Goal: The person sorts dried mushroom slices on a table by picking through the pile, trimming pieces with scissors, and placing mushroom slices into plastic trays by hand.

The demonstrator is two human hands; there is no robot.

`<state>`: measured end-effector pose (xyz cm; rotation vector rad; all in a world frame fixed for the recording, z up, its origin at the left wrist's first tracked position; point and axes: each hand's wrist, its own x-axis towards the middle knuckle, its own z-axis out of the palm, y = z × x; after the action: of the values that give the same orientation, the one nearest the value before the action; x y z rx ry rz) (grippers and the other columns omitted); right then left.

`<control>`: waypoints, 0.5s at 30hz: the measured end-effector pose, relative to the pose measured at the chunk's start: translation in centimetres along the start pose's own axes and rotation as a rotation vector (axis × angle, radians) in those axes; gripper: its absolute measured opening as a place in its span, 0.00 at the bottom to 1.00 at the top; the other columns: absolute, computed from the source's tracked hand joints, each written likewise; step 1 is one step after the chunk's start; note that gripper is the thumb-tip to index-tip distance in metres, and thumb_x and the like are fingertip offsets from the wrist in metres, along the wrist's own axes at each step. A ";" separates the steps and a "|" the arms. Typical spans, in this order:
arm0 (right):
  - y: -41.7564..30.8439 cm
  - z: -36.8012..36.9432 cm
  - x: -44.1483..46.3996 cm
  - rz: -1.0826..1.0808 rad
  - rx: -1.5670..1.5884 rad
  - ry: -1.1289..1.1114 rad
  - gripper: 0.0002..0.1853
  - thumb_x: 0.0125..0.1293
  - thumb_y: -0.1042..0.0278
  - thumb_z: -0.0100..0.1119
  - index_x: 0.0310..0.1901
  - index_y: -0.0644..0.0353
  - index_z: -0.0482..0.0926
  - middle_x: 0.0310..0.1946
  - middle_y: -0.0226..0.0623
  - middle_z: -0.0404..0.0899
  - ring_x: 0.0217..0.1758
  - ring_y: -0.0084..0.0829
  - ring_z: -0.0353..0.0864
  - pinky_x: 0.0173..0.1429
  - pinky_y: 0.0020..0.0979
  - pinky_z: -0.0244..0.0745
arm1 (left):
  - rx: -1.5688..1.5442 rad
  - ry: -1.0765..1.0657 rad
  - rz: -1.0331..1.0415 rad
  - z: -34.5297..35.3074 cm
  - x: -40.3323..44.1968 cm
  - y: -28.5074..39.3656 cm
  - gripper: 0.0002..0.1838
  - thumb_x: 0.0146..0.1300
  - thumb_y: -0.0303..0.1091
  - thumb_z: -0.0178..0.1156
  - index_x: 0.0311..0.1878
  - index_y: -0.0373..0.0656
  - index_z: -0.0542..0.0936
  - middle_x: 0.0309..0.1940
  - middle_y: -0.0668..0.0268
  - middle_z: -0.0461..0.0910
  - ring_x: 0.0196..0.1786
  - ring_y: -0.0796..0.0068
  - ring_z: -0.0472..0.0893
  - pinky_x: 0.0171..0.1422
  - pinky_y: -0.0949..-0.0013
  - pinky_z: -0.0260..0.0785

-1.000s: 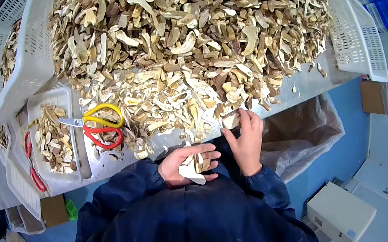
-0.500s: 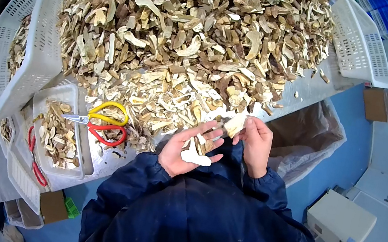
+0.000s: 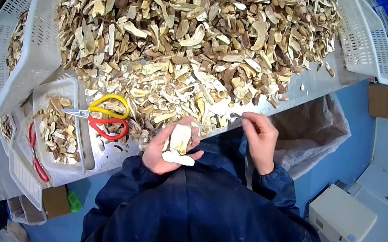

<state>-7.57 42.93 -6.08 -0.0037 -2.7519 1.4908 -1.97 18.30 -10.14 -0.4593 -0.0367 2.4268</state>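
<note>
Palm up, my left hand (image 3: 157,153) holds dried mushroom slices, its fingers partly curled. A broad cream slice (image 3: 180,139) lies on top, and a long white slice (image 3: 178,158) rests across the lower palm. To the right, at the table's edge, my right hand (image 3: 259,139) has thumb and forefinger pinched at a small dark piece (image 3: 236,115), perhaps a mushroom scrap. Beyond both hands spreads a large heap of dried mushroom slices (image 3: 184,31), with paler slices (image 3: 157,96) at its near side.
Scissors (image 3: 106,117) with yellow and red handles lie left of my left hand, beside a white tray (image 3: 84,161) of slices. Red-handled snips (image 3: 39,171) lie farther left. White perforated baskets (image 3: 35,51) flank the heap. A plastic-lined bin (image 3: 331,124) stands below the table's right edge.
The cream slice from my right fingers now lies in my left palm. My left hand has shifted left and tilted flatter; my right hand has moved slightly right, to a small dark piece.
</note>
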 end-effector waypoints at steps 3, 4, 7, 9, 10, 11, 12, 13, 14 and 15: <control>-1.5 1.0 -1.0 -0.038 -0.176 -0.200 0.18 0.56 0.72 0.64 0.49 0.59 0.78 0.30 0.38 0.73 0.28 0.32 0.75 0.34 0.28 0.71 | 0.027 0.012 0.026 1.0 -0.4 0.0 0.27 0.73 0.51 0.42 0.72 0.56 0.57 0.59 0.65 0.73 0.60 0.66 0.73 0.66 0.44 0.60; -1.7 1.7 -1.0 -0.052 -0.161 -0.201 0.18 0.55 0.73 0.65 0.50 0.59 0.78 0.30 0.39 0.72 0.28 0.33 0.74 0.33 0.29 0.71 | 0.054 0.024 0.026 1.5 -0.4 0.0 0.28 0.73 0.51 0.42 0.73 0.56 0.56 0.59 0.65 0.73 0.60 0.66 0.73 0.66 0.45 0.60; -0.7 2.8 -0.5 -0.055 -0.120 -0.225 0.19 0.54 0.73 0.65 0.49 0.59 0.77 0.31 0.38 0.70 0.27 0.32 0.73 0.33 0.29 0.70 | 0.041 0.029 0.009 1.5 -0.1 0.1 0.28 0.73 0.51 0.42 0.73 0.54 0.56 0.58 0.65 0.73 0.58 0.67 0.73 0.65 0.47 0.61; -0.8 2.6 0.3 0.066 -0.033 -0.282 0.18 0.53 0.75 0.65 0.47 0.59 0.77 0.32 0.33 0.69 0.30 0.26 0.73 0.34 0.25 0.69 | 0.005 0.018 0.007 1.2 0.0 0.1 0.29 0.73 0.49 0.42 0.72 0.50 0.56 0.58 0.64 0.74 0.57 0.67 0.74 0.64 0.49 0.63; -0.9 2.5 0.6 0.067 0.113 -0.273 0.17 0.53 0.76 0.66 0.46 0.59 0.77 0.33 0.31 0.69 0.32 0.23 0.72 0.34 0.23 0.69 | -0.009 0.009 0.011 1.2 0.1 0.2 0.29 0.73 0.48 0.43 0.72 0.48 0.56 0.57 0.63 0.74 0.56 0.67 0.75 0.63 0.50 0.64; -1.1 2.3 1.0 0.069 0.260 -0.266 0.17 0.53 0.76 0.66 0.46 0.58 0.77 0.34 0.29 0.69 0.33 0.21 0.72 0.35 0.22 0.68 | -0.023 0.000 0.016 1.2 0.2 0.2 0.29 0.73 0.47 0.43 0.72 0.46 0.57 0.57 0.62 0.74 0.55 0.67 0.75 0.62 0.50 0.65; -1.5 2.1 1.3 0.053 0.298 -0.280 0.16 0.53 0.76 0.67 0.45 0.59 0.77 0.39 0.27 0.72 0.36 0.19 0.72 0.35 0.21 0.68 | -0.001 0.027 0.025 1.6 0.3 0.1 0.29 0.73 0.47 0.43 0.72 0.45 0.57 0.56 0.62 0.75 0.53 0.68 0.76 0.61 0.53 0.67; -1.7 2.3 1.4 0.149 0.508 -0.329 0.17 0.56 0.78 0.65 0.46 0.60 0.72 0.43 0.29 0.75 0.36 0.19 0.74 0.33 0.19 0.68 | -0.005 0.013 0.019 1.3 0.4 0.2 0.28 0.73 0.47 0.43 0.72 0.46 0.57 0.56 0.61 0.74 0.54 0.68 0.76 0.61 0.53 0.67; -2.1 1.9 1.6 0.248 0.615 -0.400 0.17 0.57 0.80 0.63 0.47 0.59 0.70 0.44 0.31 0.75 0.36 0.19 0.75 0.31 0.19 0.68 | -0.025 0.009 0.028 1.4 0.5 0.2 0.28 0.74 0.46 0.42 0.72 0.46 0.57 0.57 0.62 0.74 0.55 0.68 0.76 0.61 0.53 0.67; -3.0 1.4 2.1 0.348 0.717 -0.471 0.17 0.59 0.81 0.61 0.48 0.59 0.68 0.45 0.33 0.76 0.35 0.20 0.77 0.30 0.18 0.68 | -0.045 0.002 0.037 1.5 0.6 0.2 0.27 0.74 0.45 0.42 0.72 0.46 0.57 0.57 0.62 0.74 0.56 0.68 0.75 0.61 0.53 0.67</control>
<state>-9.68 40.15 -4.29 -0.1470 -2.3955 2.8117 -2.99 18.66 -8.98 -0.4872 -0.0830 2.4662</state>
